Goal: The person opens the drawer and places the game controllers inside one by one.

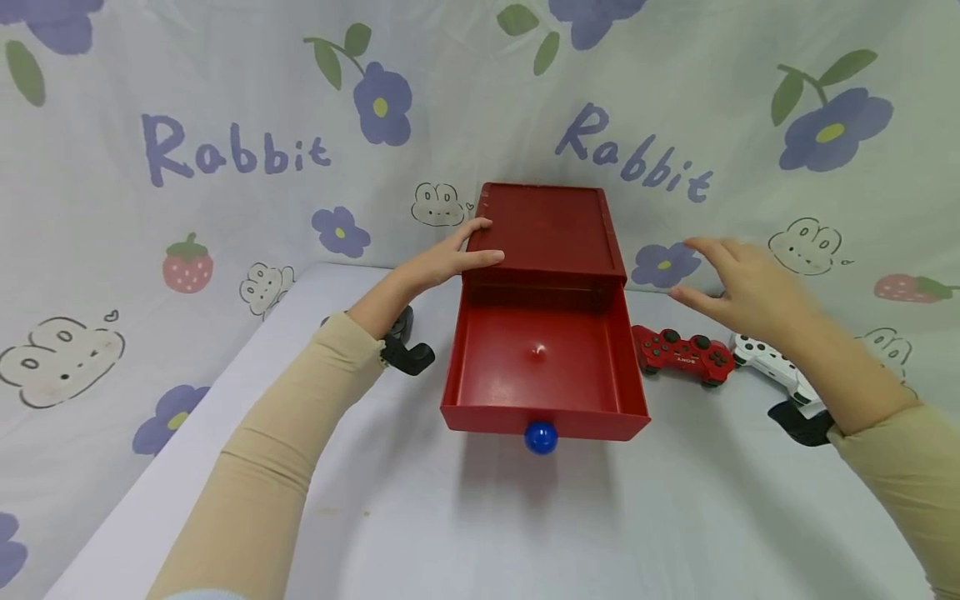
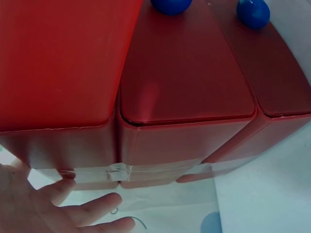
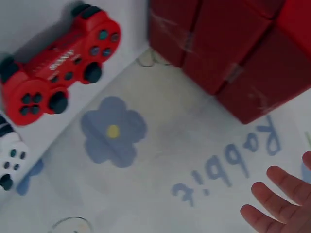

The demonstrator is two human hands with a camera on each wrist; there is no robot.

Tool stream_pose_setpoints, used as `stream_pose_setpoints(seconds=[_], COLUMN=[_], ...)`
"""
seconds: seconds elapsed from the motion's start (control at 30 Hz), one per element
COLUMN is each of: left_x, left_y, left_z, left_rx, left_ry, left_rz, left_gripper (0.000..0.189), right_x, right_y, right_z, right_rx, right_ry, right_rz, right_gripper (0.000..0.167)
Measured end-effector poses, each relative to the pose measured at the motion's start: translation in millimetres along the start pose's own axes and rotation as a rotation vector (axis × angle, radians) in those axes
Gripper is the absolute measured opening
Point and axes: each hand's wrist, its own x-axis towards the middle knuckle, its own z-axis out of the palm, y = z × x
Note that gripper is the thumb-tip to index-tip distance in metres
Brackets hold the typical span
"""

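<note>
A red drawer cabinet (image 1: pixel 551 229) stands against the cloth backdrop, its top drawer (image 1: pixel 532 354) pulled out and its bare red floor showing. A round blue knob (image 1: pixel 541 437) sits on the drawer's front. My left hand (image 1: pixel 450 258) lies at the cabinet's top left edge, thumb and fingers spread. In the left wrist view, the fingers of the left hand (image 2: pixel 73 211) reach along the cabinet's side. My right hand (image 1: pixel 757 287) is raised right of the cabinet, holding nothing, its thumb and fingers apart. Below it lies a red game controller (image 1: pixel 682 354).
A white game controller (image 1: pixel 772 362) lies right of the red one, partly behind my right wrist. Left of the cabinet, a dark object (image 1: pixel 403 323) is mostly hidden by my left wrist. The backdrop (image 1: pixel 450 108) rises directly behind the white table (image 1: pixel 390 517).
</note>
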Motion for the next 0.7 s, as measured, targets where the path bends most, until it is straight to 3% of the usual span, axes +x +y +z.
stream_pose_setpoints(seconds=[0.4,0.7], left_x=[2.2,-17.4], left_y=[-3.2,18.6], left_z=[1.9,3.1], left_rx=[0.010,-0.007], left_ry=[0.007,-0.018], left_rz=[0.001,-0.012], left_gripper=[0.069,0.069], right_x=[5.2,-1.2], right_y=[59,82], right_z=[58,103], right_rx=[0.077,0.109], right_ry=[-0.068,-0.128], right_rz=[0.004,0.002], right_gripper=[0.088,0.094])
